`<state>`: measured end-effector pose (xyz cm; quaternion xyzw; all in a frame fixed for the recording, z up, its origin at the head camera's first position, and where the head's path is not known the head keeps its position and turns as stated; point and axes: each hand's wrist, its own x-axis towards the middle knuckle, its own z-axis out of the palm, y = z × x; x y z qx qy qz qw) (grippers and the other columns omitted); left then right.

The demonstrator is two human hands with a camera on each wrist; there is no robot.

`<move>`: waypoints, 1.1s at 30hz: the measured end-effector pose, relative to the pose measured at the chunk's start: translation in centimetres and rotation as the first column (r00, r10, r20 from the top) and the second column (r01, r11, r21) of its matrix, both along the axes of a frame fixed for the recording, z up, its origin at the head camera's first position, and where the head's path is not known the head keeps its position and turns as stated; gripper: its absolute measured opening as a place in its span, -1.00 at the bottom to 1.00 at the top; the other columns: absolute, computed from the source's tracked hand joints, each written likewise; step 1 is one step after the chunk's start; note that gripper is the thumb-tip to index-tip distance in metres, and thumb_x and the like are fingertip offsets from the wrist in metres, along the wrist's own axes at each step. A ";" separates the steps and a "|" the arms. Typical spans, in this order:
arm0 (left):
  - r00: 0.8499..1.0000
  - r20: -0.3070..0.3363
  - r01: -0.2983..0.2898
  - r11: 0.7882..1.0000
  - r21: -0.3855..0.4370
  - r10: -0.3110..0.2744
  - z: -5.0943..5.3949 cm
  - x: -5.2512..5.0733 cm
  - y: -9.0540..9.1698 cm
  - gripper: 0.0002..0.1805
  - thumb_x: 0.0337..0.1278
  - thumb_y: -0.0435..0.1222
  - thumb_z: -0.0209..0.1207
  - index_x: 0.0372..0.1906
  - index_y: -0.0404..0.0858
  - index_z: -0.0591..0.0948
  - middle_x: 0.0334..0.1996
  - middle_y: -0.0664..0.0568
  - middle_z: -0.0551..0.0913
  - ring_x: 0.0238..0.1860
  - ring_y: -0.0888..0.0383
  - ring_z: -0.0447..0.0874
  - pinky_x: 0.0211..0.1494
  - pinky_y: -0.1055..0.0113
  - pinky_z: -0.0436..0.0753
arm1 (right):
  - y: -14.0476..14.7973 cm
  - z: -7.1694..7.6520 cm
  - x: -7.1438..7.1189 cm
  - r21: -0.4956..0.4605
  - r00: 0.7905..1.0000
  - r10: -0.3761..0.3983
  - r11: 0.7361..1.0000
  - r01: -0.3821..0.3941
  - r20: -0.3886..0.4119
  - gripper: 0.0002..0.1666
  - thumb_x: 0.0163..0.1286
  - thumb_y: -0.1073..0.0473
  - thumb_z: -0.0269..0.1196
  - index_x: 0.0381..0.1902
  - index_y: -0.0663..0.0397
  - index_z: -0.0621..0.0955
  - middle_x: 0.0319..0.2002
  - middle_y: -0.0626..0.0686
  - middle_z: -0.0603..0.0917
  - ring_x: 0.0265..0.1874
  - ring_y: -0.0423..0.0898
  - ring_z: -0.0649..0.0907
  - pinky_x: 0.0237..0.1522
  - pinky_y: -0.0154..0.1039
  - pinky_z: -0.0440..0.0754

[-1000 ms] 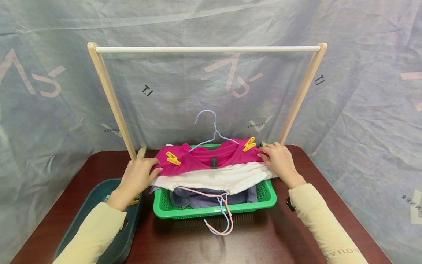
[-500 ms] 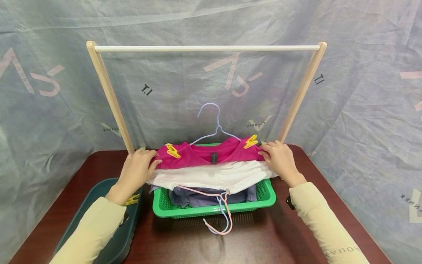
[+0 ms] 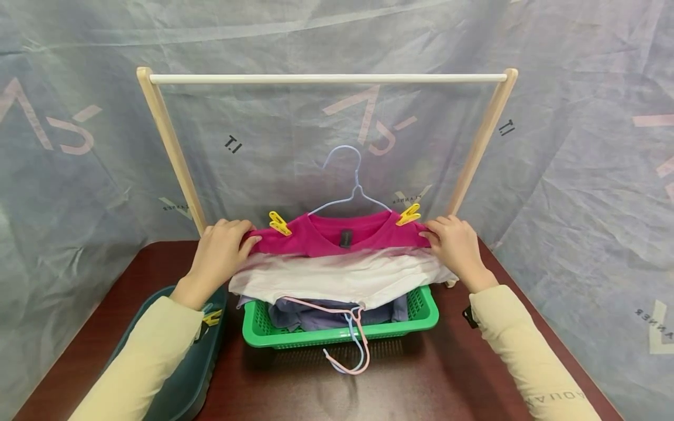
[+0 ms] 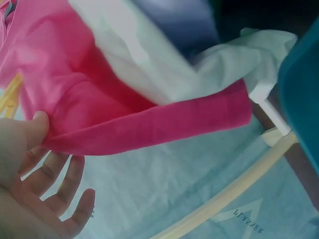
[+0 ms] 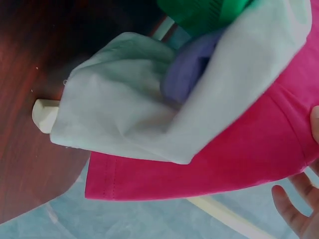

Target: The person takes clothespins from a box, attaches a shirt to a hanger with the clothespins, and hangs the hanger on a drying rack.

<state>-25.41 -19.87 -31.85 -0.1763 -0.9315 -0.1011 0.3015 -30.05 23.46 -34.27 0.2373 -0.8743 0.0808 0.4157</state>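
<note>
A magenta T-shirt hangs on a light-blue wire hanger, with a yellow clothespin on its left shoulder and another clothespin on the right. My left hand pinches the shirt's left shoulder; in the left wrist view the thumb lies on the magenta cloth while other fingers spread below. On the opposite side my right hand pinches the right shoulder, only partly visible in the right wrist view. A white garment lies just in front, over the green basket.
Purple clothing sits in the basket. A pink hanger and a blue one hook over its front rim. On the left stands a dark teal tub holding yellow clothespins. Behind rises a wooden rack with a white rail.
Both hands have raised the magenta shirt slightly, so its shoulders and hanger hook stand higher. The hanger has also shifted a little to the right.
</note>
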 end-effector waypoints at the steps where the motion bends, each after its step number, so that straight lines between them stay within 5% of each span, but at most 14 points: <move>1: 1.000 -0.012 0.004 1.000 -0.001 -0.004 0.2 -0.2 0.1 -0.81 0.04 -0.18 0.23 -0.36 -0.24 0.59 -0.45 -0.10 0.67 -0.41 -0.08 0.52 -0.36 0.05 0.45 | 0.1 0.1 0.0 -0.009 1.000 0.002 1.000 -0.002 -0.009 -0.87 0.03 0.19 0.35 -0.42 0.09 0.66 -0.49 0.06 0.68 -0.50 0.05 0.54 -0.54 -0.06 0.38; 9: 0.998 -0.062 0.020 1.000 0.014 -0.019 2.2 -1.6 1.0 -0.82 0.08 -0.19 0.20 -0.33 -0.22 0.63 -0.39 -0.11 0.69 -0.38 -0.11 0.52 -0.30 -0.02 0.44 | 0.8 1.3 -0.2 -0.041 0.997 -0.009 0.999 0.006 -0.075 -0.91 0.05 0.20 0.33 -0.45 0.09 0.66 -0.48 0.07 0.68 -0.50 0.05 0.53 -0.58 -0.06 0.36; 22: 0.999 -0.021 -0.046 0.998 0.039 0.047 6.0 -4.1 3.8 -0.80 0.12 -0.16 0.17 -0.26 -0.19 0.64 -0.33 -0.08 0.68 -0.31 -0.06 0.51 -0.19 0.00 0.40 | 2.6 4.0 0.1 -0.082 0.995 -0.091 0.993 0.087 -0.044 -0.93 0.09 0.25 0.31 -0.43 0.14 0.65 -0.49 0.13 0.67 -0.58 0.10 0.51 -0.63 -0.01 0.39; 33: 0.999 0.005 -0.050 0.995 0.083 0.049 7.6 -5.3 5.7 -0.79 0.13 -0.13 0.16 -0.26 -0.16 0.65 -0.35 -0.05 0.67 -0.29 -0.05 0.50 -0.21 0.05 0.40 | 4.1 5.5 0.4 -0.114 0.989 -0.146 0.983 0.141 -0.028 -0.95 0.13 0.26 0.26 -0.44 0.14 0.64 -0.54 0.14 0.63 -0.52 0.13 0.53 -0.60 0.02 0.37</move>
